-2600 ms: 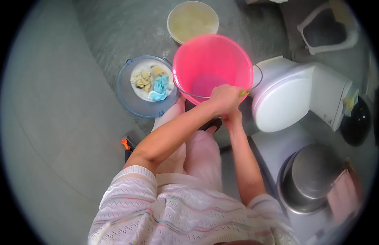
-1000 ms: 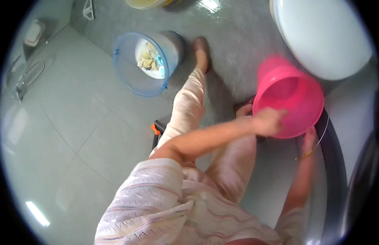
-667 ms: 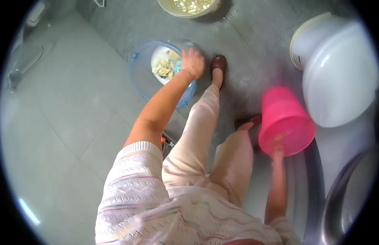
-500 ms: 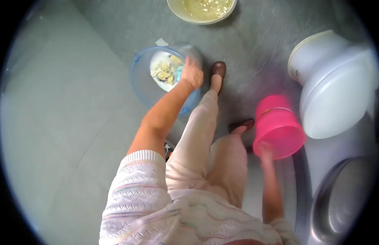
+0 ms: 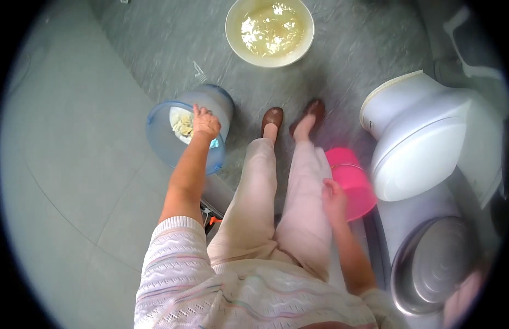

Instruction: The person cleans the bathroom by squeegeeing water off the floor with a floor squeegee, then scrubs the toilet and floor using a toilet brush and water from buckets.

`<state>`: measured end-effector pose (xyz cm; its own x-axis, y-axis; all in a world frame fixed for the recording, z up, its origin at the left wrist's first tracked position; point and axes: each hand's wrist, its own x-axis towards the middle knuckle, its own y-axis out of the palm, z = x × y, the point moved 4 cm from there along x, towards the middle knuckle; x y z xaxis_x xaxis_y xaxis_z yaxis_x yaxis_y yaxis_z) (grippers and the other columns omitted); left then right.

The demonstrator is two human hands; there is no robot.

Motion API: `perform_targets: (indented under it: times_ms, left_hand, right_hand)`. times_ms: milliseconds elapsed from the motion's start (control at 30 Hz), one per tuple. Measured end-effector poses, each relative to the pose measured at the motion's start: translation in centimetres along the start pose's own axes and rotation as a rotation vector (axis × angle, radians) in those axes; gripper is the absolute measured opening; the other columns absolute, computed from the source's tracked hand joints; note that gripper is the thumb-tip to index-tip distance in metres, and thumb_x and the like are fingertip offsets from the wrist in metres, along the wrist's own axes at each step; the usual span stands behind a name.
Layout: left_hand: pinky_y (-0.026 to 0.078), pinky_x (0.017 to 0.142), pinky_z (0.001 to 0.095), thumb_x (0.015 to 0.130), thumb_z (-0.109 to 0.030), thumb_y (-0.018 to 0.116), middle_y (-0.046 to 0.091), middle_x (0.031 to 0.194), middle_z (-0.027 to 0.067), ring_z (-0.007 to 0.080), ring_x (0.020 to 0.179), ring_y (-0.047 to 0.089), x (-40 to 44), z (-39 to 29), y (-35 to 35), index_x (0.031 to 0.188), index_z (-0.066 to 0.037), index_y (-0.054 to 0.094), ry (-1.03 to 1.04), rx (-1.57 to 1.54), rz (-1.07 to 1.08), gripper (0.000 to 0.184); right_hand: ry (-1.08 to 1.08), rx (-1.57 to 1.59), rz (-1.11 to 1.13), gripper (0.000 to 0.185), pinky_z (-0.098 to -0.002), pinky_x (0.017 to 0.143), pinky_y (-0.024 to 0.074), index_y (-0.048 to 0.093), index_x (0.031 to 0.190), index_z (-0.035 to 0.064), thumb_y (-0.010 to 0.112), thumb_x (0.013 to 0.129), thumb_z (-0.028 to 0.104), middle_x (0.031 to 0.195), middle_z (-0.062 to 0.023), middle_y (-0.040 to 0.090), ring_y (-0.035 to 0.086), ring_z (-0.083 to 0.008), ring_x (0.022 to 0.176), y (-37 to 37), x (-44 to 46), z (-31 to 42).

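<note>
My left hand (image 5: 206, 125) is over the far right rim of a translucent blue bin (image 5: 158, 140), its index finger stretched out and its fingers apart. White, pale yellow and turquoise scraps (image 5: 183, 125) lie inside, partly hidden by the hand. My right hand (image 5: 334, 202) is beside the near left edge of a pink bucket (image 5: 360, 196), its fingers loosely bent and apart, with nothing seen in them. Whether the hand touches the bucket I cannot tell. The bucket has a thin handle (image 5: 345, 165).
Ahead on the floor stands a pale bowl (image 5: 232, 33) of yellowish liquid. To the right are a white toilet (image 5: 424, 153) and a round metal basin (image 5: 446, 263). A small white piece (image 5: 199, 72) lies beyond the bin. Something with an orange part (image 5: 212, 221) sits by my left leg.
My right foot has stepped forward, level with the left. My right hand has shifted left against the pink bucket, its fingers now apart. The whole view has shifted, bringing more of the bowl in.
</note>
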<state>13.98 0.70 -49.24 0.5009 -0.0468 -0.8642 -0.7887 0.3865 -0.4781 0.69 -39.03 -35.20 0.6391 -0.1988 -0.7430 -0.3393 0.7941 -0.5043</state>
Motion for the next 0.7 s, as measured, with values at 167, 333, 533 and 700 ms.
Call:
perform_targets:
  times_ms: [167, 333, 533, 700]
  left_hand:
    - [0.021, 0.101, 0.0519, 0.079, -0.027, 0.047, 0.054, 0.119, 0.0096, 0.0257, 0.118, 0.042, 3.7, 0.0, -3.8, 0.111, -0.005, 0.058, -0.29, -0.229, 0.236, 0.041]
    - [0.038, 0.088, 0.0519, 0.081, -0.031, 0.054, 0.053, 0.116, 0.015, 0.029, 0.109, 0.048, 10.5, -4.9, -1.1, 0.116, -0.004, 0.05, -0.366, -1.545, 0.055, 0.045]
    - [0.043, 0.08, 0.0467, 0.085, -0.013, 0.048, 0.05, 0.112, 0.0162, 0.0284, 0.1, 0.05, 15.2, -12.9, -9.6, 0.115, -0.002, 0.044, -0.61, -2.435, 0.187, 0.032]
    - [0.044, 0.077, 0.0451, 0.085, -0.01, 0.046, 0.05, 0.111, 0.014, 0.0261, 0.099, 0.05, 16.5, -14.5, -11.3, 0.111, -0.001, 0.046, -0.567, -2.581, 0.24, 0.028]
  right_hand:
    - [-0.225, -0.324, 0.053, 0.027, -0.0432, 0.087, 0.0321, 0.056, 0.102, 0.012, 0.055, 0.075, 0.018, 0.106, -0.0037, 0.056, 0.045, -0.024, 0.107, -1.8, 6.6, 3.9]
    - [-0.277, -0.418, 0.039, 0.028, -0.0436, 0.088, 0.0304, 0.055, 0.103, 0.0103, 0.054, 0.076, 0.016, 0.107, -0.004, 0.056, 0.045, -0.0238, 0.107, -3.2, 8.6, 6.1]
    - [-0.289, -0.448, 0.106, 0.026, -0.0429, 0.089, 0.0296, 0.056, 0.102, 0.0103, 0.053, 0.076, 0.014, 0.108, -0.0034, 0.056, 0.045, -0.0234, 0.106, -5.1, 12.3, 7.5]
    - [-0.295, -0.422, 0.129, 0.025, -0.0408, 0.088, 0.0308, 0.056, 0.1, 0.0106, 0.054, 0.075, 0.012, 0.108, -0.0032, 0.056, 0.046, -0.023, 0.103, -5.6, 14.2, 9.5]
